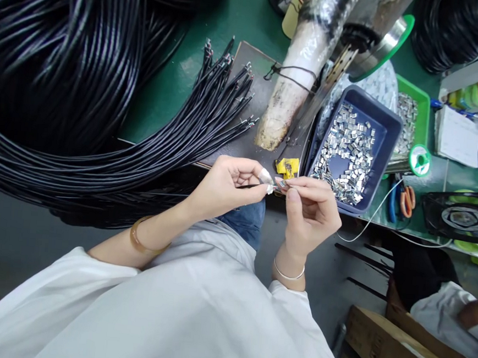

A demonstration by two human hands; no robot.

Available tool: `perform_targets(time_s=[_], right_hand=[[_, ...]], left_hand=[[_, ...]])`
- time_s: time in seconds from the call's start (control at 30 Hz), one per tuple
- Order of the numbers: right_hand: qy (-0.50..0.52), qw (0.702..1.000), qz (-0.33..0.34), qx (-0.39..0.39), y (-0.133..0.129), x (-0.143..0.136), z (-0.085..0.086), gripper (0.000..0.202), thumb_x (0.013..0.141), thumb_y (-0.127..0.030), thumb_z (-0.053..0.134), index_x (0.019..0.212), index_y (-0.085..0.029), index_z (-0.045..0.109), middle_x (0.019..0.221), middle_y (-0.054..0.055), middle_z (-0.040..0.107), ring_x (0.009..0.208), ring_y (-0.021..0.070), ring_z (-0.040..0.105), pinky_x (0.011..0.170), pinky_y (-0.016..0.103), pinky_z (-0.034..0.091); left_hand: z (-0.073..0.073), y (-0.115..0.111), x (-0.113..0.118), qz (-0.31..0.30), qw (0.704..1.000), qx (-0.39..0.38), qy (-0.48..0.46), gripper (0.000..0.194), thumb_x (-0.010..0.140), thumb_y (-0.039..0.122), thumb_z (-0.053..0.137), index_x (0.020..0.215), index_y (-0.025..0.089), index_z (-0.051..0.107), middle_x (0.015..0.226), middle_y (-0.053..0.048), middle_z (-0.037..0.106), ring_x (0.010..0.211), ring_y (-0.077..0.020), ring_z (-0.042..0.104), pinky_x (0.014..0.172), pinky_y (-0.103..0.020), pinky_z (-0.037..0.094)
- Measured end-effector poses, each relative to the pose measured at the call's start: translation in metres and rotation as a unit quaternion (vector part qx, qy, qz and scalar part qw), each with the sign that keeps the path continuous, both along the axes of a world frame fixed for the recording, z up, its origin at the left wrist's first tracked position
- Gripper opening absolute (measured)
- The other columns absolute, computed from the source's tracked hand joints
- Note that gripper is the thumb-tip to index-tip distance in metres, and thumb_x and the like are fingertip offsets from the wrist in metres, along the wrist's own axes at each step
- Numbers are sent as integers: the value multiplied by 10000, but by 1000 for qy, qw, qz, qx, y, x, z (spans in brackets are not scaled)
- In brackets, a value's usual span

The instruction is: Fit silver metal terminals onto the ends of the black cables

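Note:
My left hand point(232, 184), with white tape on its fingertips, pinches the end of a black cable point(244, 186). Just to its right, my right hand point(313, 207) is closed on a small metal connector shell point(282, 184) at the cable's bare tip. Whether the shell touches the wires I cannot tell. Behind the fingers sits a yellow fixture point(287, 166) at the table edge. A dark blue tray point(387, 116) of loose metal shells point(349, 149) stands beyond my right hand. To the left lies a large bundle of black cables point(154, 150), their stripped ends pointing right.
A plastic-wrapped tube point(299, 68) slants over the bench. Further right are a green tray point(423, 99), a solder spool point(420, 160), orange-and-blue-handled pliers point(406, 201) and a black fan point(463, 217). A cardboard box point(395, 346) and another person's arm point(476, 313) are at lower right.

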State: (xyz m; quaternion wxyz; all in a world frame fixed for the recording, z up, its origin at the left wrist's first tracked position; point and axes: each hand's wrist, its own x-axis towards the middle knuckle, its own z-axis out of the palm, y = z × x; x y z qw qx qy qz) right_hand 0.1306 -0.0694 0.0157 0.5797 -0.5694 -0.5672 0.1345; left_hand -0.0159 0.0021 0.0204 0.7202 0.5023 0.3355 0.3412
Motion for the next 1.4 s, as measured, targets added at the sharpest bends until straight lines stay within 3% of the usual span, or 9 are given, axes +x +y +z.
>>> perform_targets(time_s=[0.2,0.33,0.53,0.8,1.0,1.27,1.4], right_hand=[[29,999,9,-28,1,1,-1,71,871,-160,664,879,-228,646,899,1,694,827,135,704,697,304,640],[38,999,-27,11,0,-1,-4,114,855,-131,674,901,-235,665,927,6,701,850,151,712,725,341,651],[9,1000,-12,14,-2,-3,-8,129,872,-138,651,946,-243,658,947,11,715,858,155,724,717,334,652],[-80,993,-40,80,-1,-2,-12,192,875,-115,626,1004,-256,649,973,10,748,883,173,731,732,359,638],[-132,987,-51,75,4,0,-13,140,855,-126,654,922,-248,646,994,10,752,883,173,734,747,354,625],[-199,976,-33,81,8,3,-20,171,818,-126,710,904,-250,630,1007,17,769,880,167,744,762,343,628],[-212,972,-40,91,9,3,-21,191,820,-125,713,937,-254,634,997,5,771,871,158,749,758,328,641]], left_hand=[[-4,1,1,-9,1000,12,0,57,658,153,745,679,119,704,641,-9,665,572,-71,566,565,-181,478],[-3,1,1,-2,1000,-4,3,69,685,154,727,693,121,667,547,32,552,491,-39,453,477,-158,372],[-4,2,1,-12,1000,-2,-13,77,733,167,708,743,139,638,508,67,456,454,-26,360,441,-155,289],[-1,3,3,10,1000,-13,0,47,721,172,691,710,146,655,509,64,421,459,-33,319,434,-176,247],[1,9,1,34,999,6,16,84,703,206,708,696,123,707,617,5,599,537,-52,456,502,-171,373],[-3,12,1,39,999,14,30,128,701,215,718,625,126,665,566,19,540,526,-51,434,483,-163,359],[-1,13,4,48,998,10,25,93,694,208,720,655,125,705,632,-2,633,579,-74,532,553,-180,454]])
